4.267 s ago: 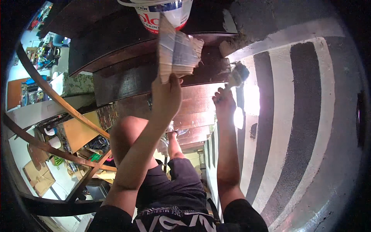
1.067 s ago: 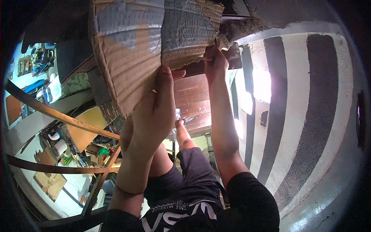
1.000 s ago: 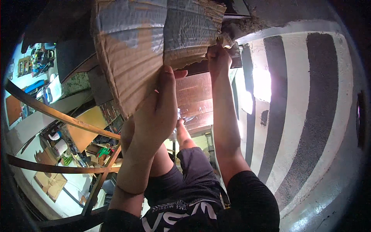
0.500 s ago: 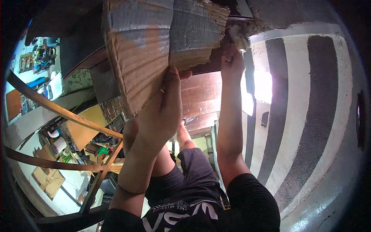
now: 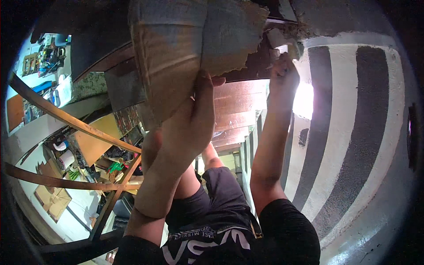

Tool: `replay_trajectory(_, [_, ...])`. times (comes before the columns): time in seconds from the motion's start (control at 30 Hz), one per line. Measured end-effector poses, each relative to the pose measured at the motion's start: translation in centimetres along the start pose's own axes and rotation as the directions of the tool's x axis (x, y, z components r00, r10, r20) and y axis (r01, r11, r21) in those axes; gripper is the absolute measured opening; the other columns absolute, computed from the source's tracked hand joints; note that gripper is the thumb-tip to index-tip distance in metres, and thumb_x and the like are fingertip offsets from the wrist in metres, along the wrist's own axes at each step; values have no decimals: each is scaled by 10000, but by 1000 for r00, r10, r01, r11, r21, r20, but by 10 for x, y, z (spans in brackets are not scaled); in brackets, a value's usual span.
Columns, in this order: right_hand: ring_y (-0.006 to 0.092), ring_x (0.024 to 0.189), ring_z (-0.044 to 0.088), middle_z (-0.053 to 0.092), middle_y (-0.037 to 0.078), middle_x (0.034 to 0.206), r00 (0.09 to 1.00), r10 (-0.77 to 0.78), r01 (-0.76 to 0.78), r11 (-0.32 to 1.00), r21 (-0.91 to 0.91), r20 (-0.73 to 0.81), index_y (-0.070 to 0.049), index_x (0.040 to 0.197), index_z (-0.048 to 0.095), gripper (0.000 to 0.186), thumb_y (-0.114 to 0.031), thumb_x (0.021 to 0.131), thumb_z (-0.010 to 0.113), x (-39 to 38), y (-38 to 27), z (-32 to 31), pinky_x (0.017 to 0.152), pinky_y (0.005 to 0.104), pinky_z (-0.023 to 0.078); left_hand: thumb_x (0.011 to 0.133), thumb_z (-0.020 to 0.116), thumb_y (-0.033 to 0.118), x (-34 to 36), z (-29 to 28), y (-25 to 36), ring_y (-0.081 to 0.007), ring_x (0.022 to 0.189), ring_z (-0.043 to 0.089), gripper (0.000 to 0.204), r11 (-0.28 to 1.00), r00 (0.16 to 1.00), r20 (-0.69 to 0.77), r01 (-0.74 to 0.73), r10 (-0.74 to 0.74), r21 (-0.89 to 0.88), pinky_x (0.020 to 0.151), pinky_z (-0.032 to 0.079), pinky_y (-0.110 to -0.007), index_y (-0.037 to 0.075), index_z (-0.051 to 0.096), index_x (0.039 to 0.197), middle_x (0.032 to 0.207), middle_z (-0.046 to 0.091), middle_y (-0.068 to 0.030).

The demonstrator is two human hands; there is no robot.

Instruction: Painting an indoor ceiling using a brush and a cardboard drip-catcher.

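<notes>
A large sheet of torn brown cardboard (image 5: 170,57), worn grey in places, is held up in front of me. My left hand (image 5: 190,117) is closed on its lower edge, thumb against the near face. The sheet's right edge is ragged. Right of that edge, my right hand (image 5: 285,73) is raised with curled fingers, by a pale ragged scrap (image 5: 277,40) near the wall top. Whatever those fingers grip is too dark and small to make out.
A wall with black and white stripes (image 5: 342,88) rises close on my right. Curved brown railing bars (image 5: 75,126) cross on the left. Beyond them, a cluttered lower area holds a tan board (image 5: 97,137) and a flattened cardboard box (image 5: 53,201). Brown steps (image 5: 234,115) lie beneath my arms.
The cardboard and my left hand have shifted slightly right, and the sheet looks darker. My right hand has moved right and a little down, away from the cardboard's torn edge.
</notes>
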State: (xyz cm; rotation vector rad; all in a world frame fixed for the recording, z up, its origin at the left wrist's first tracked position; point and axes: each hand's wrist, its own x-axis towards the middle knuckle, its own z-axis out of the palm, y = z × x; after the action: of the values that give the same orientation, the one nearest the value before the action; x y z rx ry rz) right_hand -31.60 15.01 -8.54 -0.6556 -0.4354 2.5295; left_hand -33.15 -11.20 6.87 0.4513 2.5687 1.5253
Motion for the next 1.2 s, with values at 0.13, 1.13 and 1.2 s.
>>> replay_trajectory(0.13, [112,617,448,555,45,801,953,-81,61,995,-77,-293,0,1147,593,215,-105,1009,465,-41,10,11,503,243,374,1002,479,256,5,-2,-1,-211,968,660,286,980,982,57,182,-178,-75,957,431,-321,38,660,1043,1007,736,-69])
replay_trajectory(1.13, [93,530,447,567,11,746,984,92,-109,988,-110,-151,-56,1068,603,197,-163,1007,450,1,74,-13,452,220,375,946,520,47,16,4,-15,-256,825,681,139,973,966,-125,-231,227,-17,735,521,-353,-19,636,985,872,698,-121])
replay_trajectory(1.2, [112,515,456,546,7,705,994,109,-110,992,-53,-33,-61,1024,618,204,-183,1010,455,-7,80,-15,449,236,379,934,533,28,14,3,-14,-253,813,683,119,986,994,-85,-84,72,-147,714,521,-351,-19,632,980,867,700,-119])
